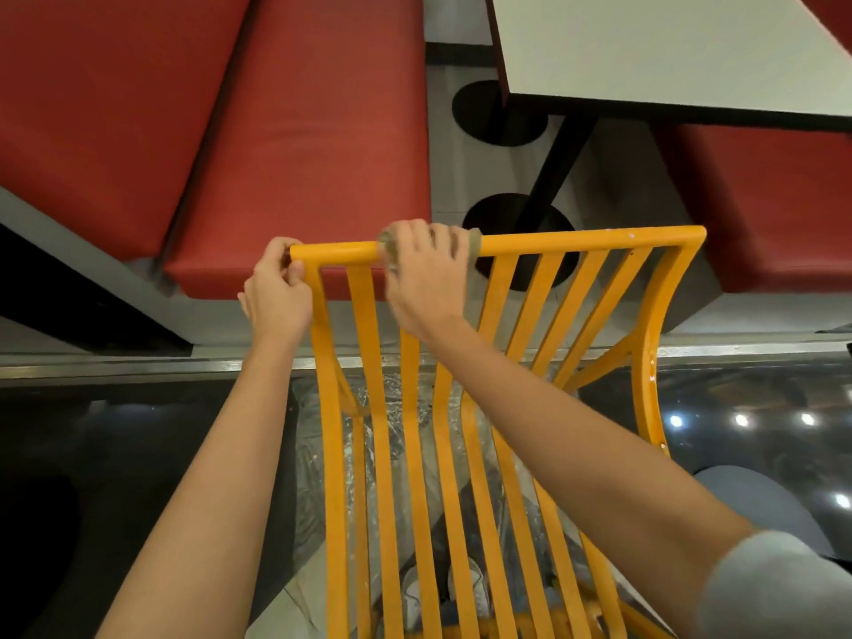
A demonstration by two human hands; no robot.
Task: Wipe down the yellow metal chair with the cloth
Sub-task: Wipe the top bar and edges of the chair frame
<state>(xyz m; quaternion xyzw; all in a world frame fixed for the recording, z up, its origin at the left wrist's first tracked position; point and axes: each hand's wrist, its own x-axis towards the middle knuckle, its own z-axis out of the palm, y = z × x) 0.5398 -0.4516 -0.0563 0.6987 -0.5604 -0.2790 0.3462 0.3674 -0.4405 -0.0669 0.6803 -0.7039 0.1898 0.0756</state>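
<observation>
— Where was the yellow slatted chair (461, 454)?
— On plastic sheeting (396, 408), beside red bench cushions (295, 131).
— And the hands?
— Left hand (276, 288) gripped the top rail's corner; right hand (424, 274) wrapped the cloth (388, 251) around the rail.

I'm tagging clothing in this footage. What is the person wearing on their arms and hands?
Both hands are bare: no gloves, rings or watch show on the left hand or the right hand. Both forearms are bare too. The right arm has a light grey sleeve pushed up near the elbow. No sleeve shows on the left arm within the frame.
</observation>
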